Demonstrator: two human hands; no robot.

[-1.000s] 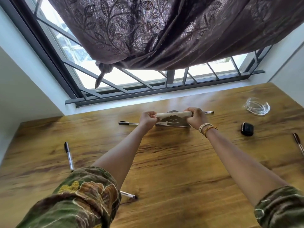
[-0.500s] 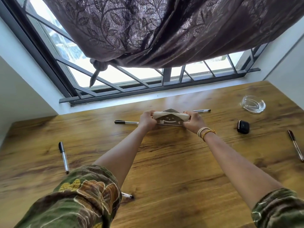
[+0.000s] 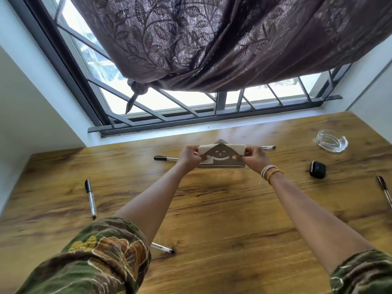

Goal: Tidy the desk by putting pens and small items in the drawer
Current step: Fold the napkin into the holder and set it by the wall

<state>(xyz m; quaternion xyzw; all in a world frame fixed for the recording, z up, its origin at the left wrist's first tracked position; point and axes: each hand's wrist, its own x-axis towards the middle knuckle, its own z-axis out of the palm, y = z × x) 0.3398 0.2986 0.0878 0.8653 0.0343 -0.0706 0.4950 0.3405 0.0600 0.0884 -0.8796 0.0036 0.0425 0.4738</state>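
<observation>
A metal napkin holder (image 3: 221, 159) with a cut-out smiling face stands at the far middle of the wooden desk (image 3: 212, 209). A folded beige cloth (image 3: 222, 147) sits in its top. My left hand (image 3: 188, 154) pinches the cloth's left end and my right hand (image 3: 255, 155) pinches its right end. Several pens lie about: one (image 3: 165, 158) left of the holder, one (image 3: 268, 147) behind my right hand, one (image 3: 90, 198) at the left, one (image 3: 163, 248) partly under my left sleeve, one (image 3: 385, 193) at the right edge.
A clear glass ashtray (image 3: 331, 143) sits at the far right. A small black case (image 3: 317, 169) lies in front of it. A barred window and a knotted brown curtain (image 3: 212, 43) rise behind the desk. No drawer is in view.
Both hands have lowered the cloth from above the holder into its top, so it now sits behind the smiling front plate. The camera has shifted slightly.
</observation>
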